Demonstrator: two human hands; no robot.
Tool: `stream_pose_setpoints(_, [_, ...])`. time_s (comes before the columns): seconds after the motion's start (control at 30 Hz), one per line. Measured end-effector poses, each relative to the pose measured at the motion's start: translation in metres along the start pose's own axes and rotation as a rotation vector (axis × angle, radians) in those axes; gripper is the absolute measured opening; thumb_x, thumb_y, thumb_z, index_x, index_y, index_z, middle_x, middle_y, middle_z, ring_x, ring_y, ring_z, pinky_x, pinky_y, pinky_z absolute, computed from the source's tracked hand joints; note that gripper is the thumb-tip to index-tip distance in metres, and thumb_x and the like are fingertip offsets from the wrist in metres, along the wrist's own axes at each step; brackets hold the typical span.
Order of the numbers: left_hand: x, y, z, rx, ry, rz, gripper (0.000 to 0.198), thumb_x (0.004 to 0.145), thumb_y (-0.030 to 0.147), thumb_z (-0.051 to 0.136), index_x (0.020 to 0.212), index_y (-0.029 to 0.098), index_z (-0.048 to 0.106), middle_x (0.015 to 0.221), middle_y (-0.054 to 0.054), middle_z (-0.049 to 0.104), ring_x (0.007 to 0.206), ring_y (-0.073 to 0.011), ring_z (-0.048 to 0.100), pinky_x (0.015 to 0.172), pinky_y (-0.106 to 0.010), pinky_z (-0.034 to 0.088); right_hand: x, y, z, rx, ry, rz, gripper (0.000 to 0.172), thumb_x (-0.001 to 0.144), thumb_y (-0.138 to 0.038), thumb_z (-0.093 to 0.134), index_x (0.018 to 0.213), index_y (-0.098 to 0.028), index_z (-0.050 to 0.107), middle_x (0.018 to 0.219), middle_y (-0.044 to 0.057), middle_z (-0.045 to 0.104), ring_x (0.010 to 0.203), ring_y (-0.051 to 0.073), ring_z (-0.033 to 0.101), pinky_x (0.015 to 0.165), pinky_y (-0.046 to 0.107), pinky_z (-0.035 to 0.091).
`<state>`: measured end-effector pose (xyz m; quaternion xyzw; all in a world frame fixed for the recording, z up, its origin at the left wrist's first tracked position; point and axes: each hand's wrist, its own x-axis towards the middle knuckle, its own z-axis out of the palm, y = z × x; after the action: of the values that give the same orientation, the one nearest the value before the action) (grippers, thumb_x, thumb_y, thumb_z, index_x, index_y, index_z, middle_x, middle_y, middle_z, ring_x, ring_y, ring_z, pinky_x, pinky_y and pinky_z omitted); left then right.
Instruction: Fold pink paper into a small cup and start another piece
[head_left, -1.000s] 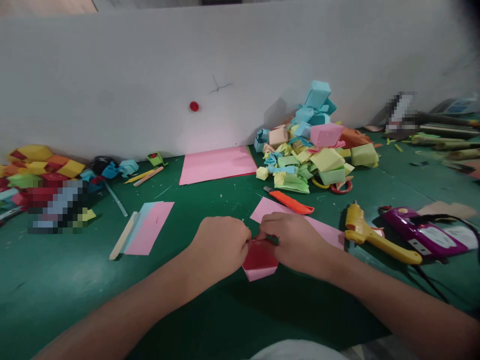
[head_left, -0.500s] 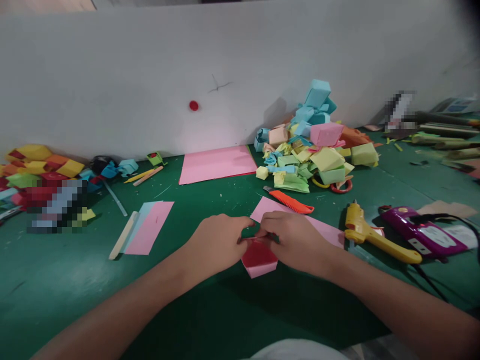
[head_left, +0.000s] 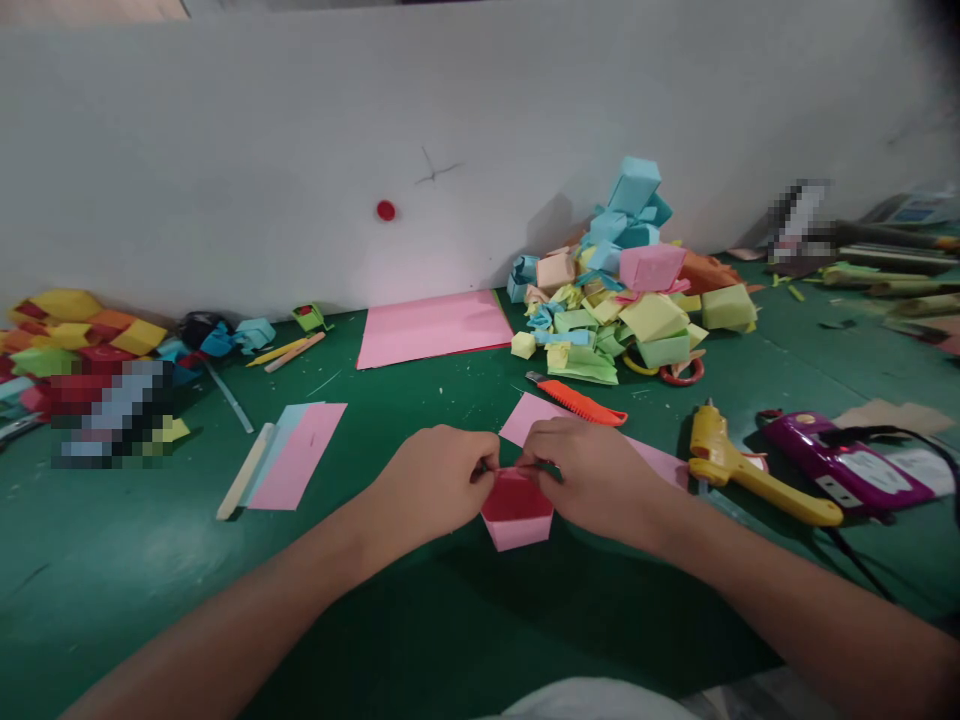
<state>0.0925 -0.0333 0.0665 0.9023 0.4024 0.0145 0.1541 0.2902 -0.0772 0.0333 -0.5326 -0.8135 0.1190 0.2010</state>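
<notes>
A small folded paper box (head_left: 517, 508), red inside and pink outside, sits between my hands above the green mat (head_left: 420, 620). My left hand (head_left: 431, 480) is closed and pinches its upper left edge. On the other side my right hand (head_left: 592, 472) is closed too, pinching the upper right edge. A pink sheet (head_left: 652, 460) lies partly hidden under my right hand.
An orange utility knife (head_left: 577, 398) lies just beyond my hands. A yellow glue gun (head_left: 742, 468) and a purple device (head_left: 847, 465) are at the right. A pile of folded paper boxes (head_left: 630, 290), a pink sheet (head_left: 435, 326) and paper strips (head_left: 289, 455) lie by the white wall (head_left: 300, 150).
The paper box has opened up and now shows a wider red inside. Both hands shifted slightly upward while staying pinched on its top edges.
</notes>
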Motion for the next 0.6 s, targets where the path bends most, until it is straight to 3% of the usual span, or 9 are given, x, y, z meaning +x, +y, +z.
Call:
stream_pose_setpoints(0.2, [0.000, 0.000, 0.003, -0.049, 0.015, -0.022, 0.012, 0.080, 0.015, 0.056, 0.073, 0.023, 0.063, 0.070, 0.003, 0.069, 0.062, -0.0147, 0.059, 0.053, -0.026, 0.026, 0.000, -0.002, -0.001, 0.008, -0.015, 0.013, 0.021, 0.077, -0.003, 0.057, 0.080, -0.018, 0.070, 0.086, 0.002, 0.072, 0.081, 0.017, 0.061, 0.068, 0.026, 0.038])
stream_pose_setpoints(0.43, [0.000, -0.001, 0.003, -0.191, 0.008, 0.005, 0.015, 0.081, 0.012, 0.053, 0.088, 0.023, 0.061, 0.069, 0.005, 0.066, 0.060, -0.0134, 0.057, 0.052, -0.025, 0.030, 0.000, -0.001, -0.001, 0.054, -0.024, 0.036, 0.021, 0.075, -0.002, 0.058, 0.081, -0.019, 0.070, 0.087, 0.001, 0.072, 0.079, 0.015, 0.061, 0.066, 0.025, 0.038])
stream_pose_setpoints(0.6, [0.001, -0.009, 0.000, -0.341, -0.092, 0.008, 0.014, 0.085, 0.015, 0.053, 0.092, 0.023, 0.063, 0.073, 0.004, 0.068, 0.062, -0.0128, 0.058, 0.053, -0.023, 0.035, 0.002, 0.002, -0.002, 0.062, -0.019, 0.045, 0.016, 0.079, -0.007, 0.061, 0.078, -0.019, 0.069, 0.086, 0.001, 0.071, 0.079, 0.015, 0.061, 0.067, 0.026, 0.039])
